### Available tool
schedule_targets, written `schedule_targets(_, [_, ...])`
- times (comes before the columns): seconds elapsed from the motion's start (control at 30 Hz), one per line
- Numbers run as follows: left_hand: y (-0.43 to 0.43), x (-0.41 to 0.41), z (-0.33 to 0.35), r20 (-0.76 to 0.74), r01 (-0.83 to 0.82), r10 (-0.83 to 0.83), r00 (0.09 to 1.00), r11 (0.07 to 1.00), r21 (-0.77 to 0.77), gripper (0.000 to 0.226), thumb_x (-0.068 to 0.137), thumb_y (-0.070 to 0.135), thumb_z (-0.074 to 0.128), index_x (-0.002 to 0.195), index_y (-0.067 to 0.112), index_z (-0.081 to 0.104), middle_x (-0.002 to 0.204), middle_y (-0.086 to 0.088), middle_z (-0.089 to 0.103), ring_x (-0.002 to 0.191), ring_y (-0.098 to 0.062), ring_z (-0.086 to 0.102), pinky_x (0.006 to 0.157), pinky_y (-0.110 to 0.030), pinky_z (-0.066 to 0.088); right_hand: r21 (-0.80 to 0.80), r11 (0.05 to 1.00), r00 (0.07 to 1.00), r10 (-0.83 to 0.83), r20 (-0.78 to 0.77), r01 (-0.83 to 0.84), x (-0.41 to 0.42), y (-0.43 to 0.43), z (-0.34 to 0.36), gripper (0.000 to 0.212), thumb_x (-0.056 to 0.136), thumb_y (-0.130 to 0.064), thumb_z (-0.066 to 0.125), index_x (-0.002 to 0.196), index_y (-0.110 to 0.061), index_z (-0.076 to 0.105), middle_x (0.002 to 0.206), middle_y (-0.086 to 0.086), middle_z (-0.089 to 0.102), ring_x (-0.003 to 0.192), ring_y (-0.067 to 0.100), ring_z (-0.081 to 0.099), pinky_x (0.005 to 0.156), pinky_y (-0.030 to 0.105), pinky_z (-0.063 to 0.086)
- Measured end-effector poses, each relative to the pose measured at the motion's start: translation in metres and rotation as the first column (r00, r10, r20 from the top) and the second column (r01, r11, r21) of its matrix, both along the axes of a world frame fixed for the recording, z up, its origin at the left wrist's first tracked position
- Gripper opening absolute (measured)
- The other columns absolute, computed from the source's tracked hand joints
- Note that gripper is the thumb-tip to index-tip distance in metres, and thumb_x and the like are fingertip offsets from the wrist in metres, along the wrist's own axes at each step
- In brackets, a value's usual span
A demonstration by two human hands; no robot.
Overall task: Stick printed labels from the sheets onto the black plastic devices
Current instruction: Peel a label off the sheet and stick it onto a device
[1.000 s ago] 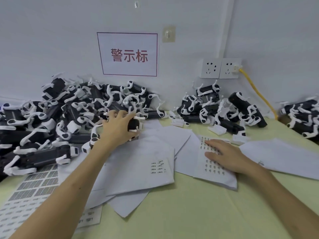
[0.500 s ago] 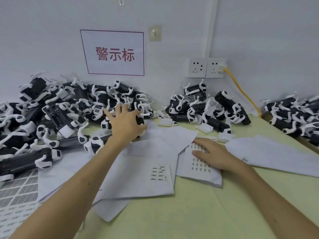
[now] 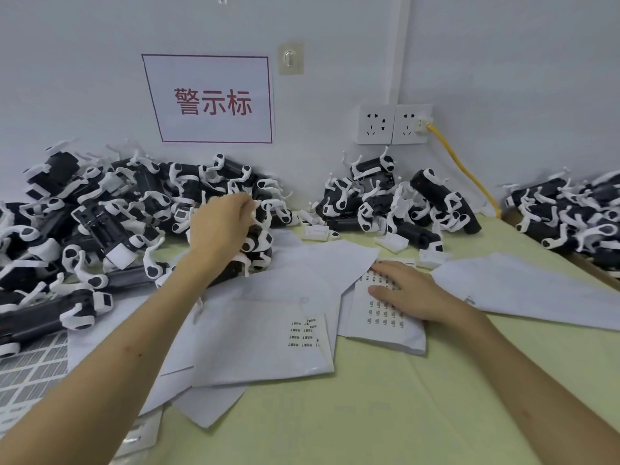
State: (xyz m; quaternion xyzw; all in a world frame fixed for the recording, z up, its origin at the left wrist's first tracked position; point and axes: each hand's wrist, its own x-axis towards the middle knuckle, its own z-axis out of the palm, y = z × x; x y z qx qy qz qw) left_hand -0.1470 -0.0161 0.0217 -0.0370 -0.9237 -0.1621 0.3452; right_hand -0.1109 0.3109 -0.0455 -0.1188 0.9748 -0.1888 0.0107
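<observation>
Black device [image 3: 261, 242] mostly behind left hand [image 3: 219, 231].

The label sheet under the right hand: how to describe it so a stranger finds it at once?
Go down from the wall sockets, past the middle pile of black devices, to the table. The right hand rests flat on a white label sheet. Unlike the neighbouring sheet on its left, with one small corner cluster, its labels run in several columns.
</observation>
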Motion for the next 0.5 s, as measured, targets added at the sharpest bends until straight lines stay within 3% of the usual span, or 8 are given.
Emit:
schedule_targets(0.1, [-0.013, -0.003, 0.012, -0.002, 0.034, -0.034, 0.999, 0.982, 0.184, 0.029, 0.106, 0.020, 0.047, 0.096, 0.008, 0.071, 0.072, -0.008, 0.070, 0.066, -0.030, 0.066, 0.067, -0.045, 0.056, 0.081, 0.993, 0.995, -0.086, -0.049, 0.090, -0.005, 0.002, -0.006, 0.079, 0.095, -0.066, 0.049, 0.160, -0.033, 0.020, 0.169, -0.001, 0.015, 0.155, 0.021, 0.014, 0.123, 0.048, 0.010])
schedule_targets(0.2, [-0.022, 0.000, 0.027, -0.139, 0.078, -0.009, 0.990, 0.861, 0.502, 0.025, 0.105, 0.017, 0.050, 0.094, 0.012, 0.072, 0.068, 0.001, 0.065, 0.051, -0.007, 0.063, 0.052, -0.026, 0.054, 0.095, 0.969, 0.973, -0.224, -0.055, 0.229, -0.010, 0.012, -0.007, 0.107, 0.080, -0.087, 0.046, 0.162, -0.031, 0.007, 0.171, 0.002, 0.007, 0.157, 0.022, 0.002, 0.123, 0.052, -0.002])
schedule_targets(0.3, [-0.020, 0.006, 0.049, -0.251, 0.149, 0.075, 0.965, 0.631, 0.761, 0.026, 0.102, 0.018, 0.048, 0.093, 0.017, 0.072, 0.062, 0.003, 0.059, 0.047, -0.008, 0.052, 0.053, -0.028, 0.045, 0.061, 0.967, 0.969, -0.245, -0.040, 0.247, -0.011, 0.017, -0.006, 0.110, 0.074, -0.089, 0.051, 0.160, -0.031, 0.013, 0.166, 0.002, 0.025, 0.155, 0.021, 0.016, 0.123, 0.054, -0.001])
schedule_targets(0.4, [-0.003, 0.020, 0.066, -0.274, 0.260, -0.026, 0.961, 0.416, 0.872, 0.025, 0.102, 0.022, 0.053, 0.086, 0.022, 0.071, 0.046, 0.012, 0.051, 0.037, -0.006, 0.041, 0.040, -0.021, 0.031, 0.006, 0.972, 0.969, -0.235, -0.081, 0.237, -0.009, 0.014, -0.004, 0.101, 0.076, -0.080, 0.063, 0.156, -0.033, 0.023, 0.155, 0.001, 0.042, 0.147, 0.023, 0.034, 0.122, 0.052, 0.003])
schedule_targets(0.5, [0.027, 0.038, 0.064, -0.283, 0.323, -0.156, 0.946, 0.420, 0.848, 0.026, 0.102, 0.030, 0.060, 0.079, 0.022, 0.070, 0.045, 0.012, 0.053, 0.034, -0.007, 0.039, 0.035, -0.017, 0.029, -0.035, 0.973, 0.969, -0.232, -0.089, 0.230, -0.007, 0.013, -0.001, 0.091, 0.077, -0.073, 0.069, 0.152, -0.035, 0.033, 0.148, -0.002, 0.049, 0.143, 0.024, 0.039, 0.122, 0.050, 0.004])
